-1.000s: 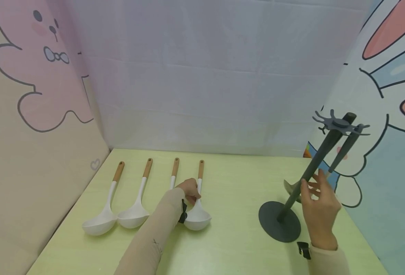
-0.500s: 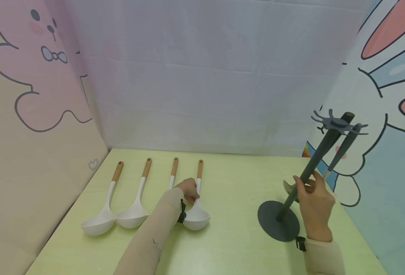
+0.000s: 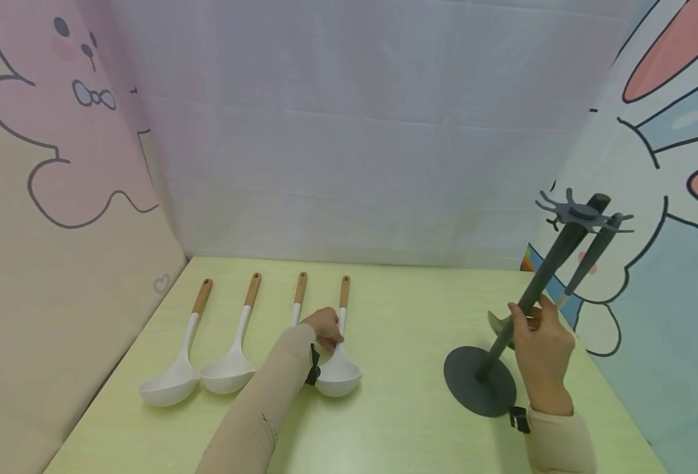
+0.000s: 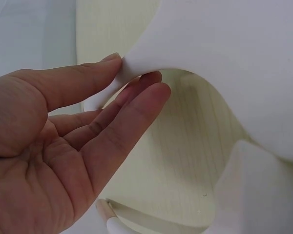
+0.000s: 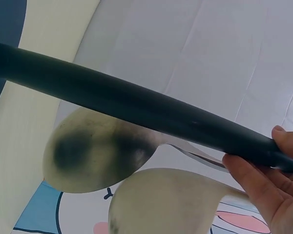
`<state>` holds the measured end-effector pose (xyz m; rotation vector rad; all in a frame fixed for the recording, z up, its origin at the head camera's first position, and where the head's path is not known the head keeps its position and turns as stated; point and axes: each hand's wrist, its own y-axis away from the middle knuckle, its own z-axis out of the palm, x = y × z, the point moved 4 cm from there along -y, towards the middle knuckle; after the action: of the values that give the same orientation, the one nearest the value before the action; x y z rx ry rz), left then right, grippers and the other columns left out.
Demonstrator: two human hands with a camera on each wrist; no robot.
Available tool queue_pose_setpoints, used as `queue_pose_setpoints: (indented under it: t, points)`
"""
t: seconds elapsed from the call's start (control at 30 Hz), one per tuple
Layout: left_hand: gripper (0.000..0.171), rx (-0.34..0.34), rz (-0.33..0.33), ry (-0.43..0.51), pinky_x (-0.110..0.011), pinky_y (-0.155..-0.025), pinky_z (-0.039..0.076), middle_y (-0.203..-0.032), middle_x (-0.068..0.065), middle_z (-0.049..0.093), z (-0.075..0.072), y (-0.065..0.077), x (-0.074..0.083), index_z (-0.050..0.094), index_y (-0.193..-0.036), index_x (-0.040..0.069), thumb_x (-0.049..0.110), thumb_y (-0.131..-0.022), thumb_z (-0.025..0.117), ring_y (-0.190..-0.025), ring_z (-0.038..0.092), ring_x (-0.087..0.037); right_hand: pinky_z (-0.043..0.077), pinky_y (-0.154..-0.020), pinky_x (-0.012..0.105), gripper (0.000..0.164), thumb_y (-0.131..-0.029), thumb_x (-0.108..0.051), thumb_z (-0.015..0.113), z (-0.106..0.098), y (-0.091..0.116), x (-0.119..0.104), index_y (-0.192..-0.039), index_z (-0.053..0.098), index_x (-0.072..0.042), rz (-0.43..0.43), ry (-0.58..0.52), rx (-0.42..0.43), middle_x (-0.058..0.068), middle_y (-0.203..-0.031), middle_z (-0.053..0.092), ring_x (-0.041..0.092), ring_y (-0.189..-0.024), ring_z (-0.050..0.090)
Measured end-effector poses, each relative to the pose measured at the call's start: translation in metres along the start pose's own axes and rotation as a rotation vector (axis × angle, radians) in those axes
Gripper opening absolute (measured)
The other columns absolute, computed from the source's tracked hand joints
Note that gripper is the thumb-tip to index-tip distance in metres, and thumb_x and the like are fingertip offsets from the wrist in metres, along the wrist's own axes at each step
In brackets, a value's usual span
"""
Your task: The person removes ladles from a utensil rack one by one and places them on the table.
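Observation:
My left hand (image 3: 325, 327) pinches the slim white neck of the rightmost ladle (image 3: 340, 376), which lies on the table. In the left wrist view, thumb and fingers (image 4: 132, 114) meet around that neck near the bowl. My right hand (image 3: 543, 352) holds the dark pole of a utensil stand (image 3: 547, 270), topped by a ring of hooks. Behind the pole hangs a metal spoon-like utensil (image 5: 95, 151) with a dark handle (image 3: 596, 253). Below it in the right wrist view is a second pale rounded utensil (image 5: 166, 200), partly cut off.
Left of the held ladle lie more white ladles with wooden handles: one at the far left (image 3: 171, 387), another beside it (image 3: 229, 375), and a third (image 3: 300, 293) whose bowl my left arm hides. The stand's round base (image 3: 481, 382) rests on the pale table (image 3: 408, 421).
My right hand has moved slightly left and its fingers have drawn in around the stand's pole. My left hand stays at the same ladle neck; the ladles have not moved.

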<state>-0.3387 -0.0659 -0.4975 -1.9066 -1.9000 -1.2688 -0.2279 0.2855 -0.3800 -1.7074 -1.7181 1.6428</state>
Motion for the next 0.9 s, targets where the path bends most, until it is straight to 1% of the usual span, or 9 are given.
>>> queue_pose_setpoints:
  t: [0.1,0.17,0.27,0.4,0.5,0.7,0.77,0.9]
  points:
    - [0.057,-0.003,0.001,0.040,-0.027,-0.064,0.059,-0.088,-0.016,0.069,0.000,0.001,0.000,0.043,-0.140,-0.012,-0.002,-0.090,0.070,-0.069,0.072,-0.022,0.030,-0.066,-0.004,0.034,-0.085,0.000,0.077,0.000,-0.001,0.002,-0.113,0.063,0.013,-0.016,-0.010,0.000,0.027,-0.083,0.070,-0.031,-0.076,0.035]
    - [0.063,-0.008,0.014,0.076,-0.028,-0.065,0.059,-0.089,-0.016,0.069,0.000,0.002,0.001,0.038,-0.144,-0.011,-0.002,-0.091,0.069,-0.074,0.072,-0.024,0.031,-0.067,-0.004,0.033,-0.084,0.002,0.077,-0.001,-0.002,0.002,-0.111,0.063,0.014,-0.038,-0.022,0.001,0.027,-0.082,0.070,-0.028,-0.075,0.036]
    - [0.069,-0.018,0.044,0.127,-0.031,-0.069,0.060,-0.100,-0.018,0.068,0.000,0.003,0.003,0.031,-0.149,-0.008,0.001,-0.092,0.069,-0.084,0.071,-0.026,0.032,-0.068,-0.004,0.032,-0.083,0.006,0.077,-0.002,-0.003,0.005,-0.110,0.063,0.015,-0.064,-0.052,-0.002,0.027,-0.081,0.070,-0.029,-0.074,0.038]
    - [0.074,-0.024,0.076,0.154,-0.035,-0.074,0.060,-0.116,-0.023,0.063,-0.001,0.002,0.005,0.025,-0.153,-0.003,0.004,-0.094,0.068,-0.095,0.069,-0.030,0.034,-0.067,-0.004,0.033,-0.081,0.009,0.077,-0.005,-0.005,0.006,-0.110,0.063,0.016,-0.088,-0.088,-0.020,0.028,-0.080,0.070,-0.030,-0.074,0.040]
    - [0.075,-0.027,0.080,0.152,-0.037,-0.075,0.060,-0.118,-0.024,0.062,-0.001,0.002,0.006,0.025,-0.154,-0.002,0.005,-0.093,0.069,-0.096,0.069,-0.032,0.035,-0.066,-0.004,0.033,-0.080,0.011,0.077,-0.007,-0.005,0.006,-0.110,0.063,0.015,-0.111,-0.104,-0.034,0.029,-0.080,0.069,-0.030,-0.076,0.041]
    - [0.072,-0.029,0.078,0.127,-0.036,-0.075,0.060,-0.113,-0.021,0.064,-0.002,0.004,0.006,0.029,-0.151,-0.005,0.006,-0.093,0.069,-0.094,0.068,-0.030,0.037,-0.068,-0.004,0.037,-0.073,0.017,0.079,-0.010,-0.006,0.009,-0.108,0.064,0.015,-0.177,-0.142,-0.044,0.029,-0.080,0.069,-0.031,-0.081,0.043]
    - [0.070,-0.031,0.078,0.123,-0.035,-0.075,0.060,-0.112,-0.021,0.064,-0.002,0.004,0.005,0.031,-0.150,-0.006,0.006,-0.093,0.069,-0.094,0.068,-0.029,0.037,-0.068,-0.004,0.037,-0.072,0.018,0.079,-0.010,-0.007,0.011,-0.106,0.065,0.016,-0.187,-0.153,-0.049,0.030,-0.079,0.069,-0.031,-0.081,0.044]
    - [0.069,-0.027,0.076,0.113,-0.035,-0.075,0.060,-0.115,-0.021,0.064,-0.003,0.003,0.002,0.032,-0.150,-0.006,0.007,-0.093,0.069,-0.093,0.069,-0.028,0.039,-0.069,-0.003,0.036,-0.071,0.020,0.077,-0.011,-0.009,0.014,-0.104,0.065,0.015,-0.214,-0.183,-0.058,0.029,-0.078,0.068,-0.029,-0.082,0.046]
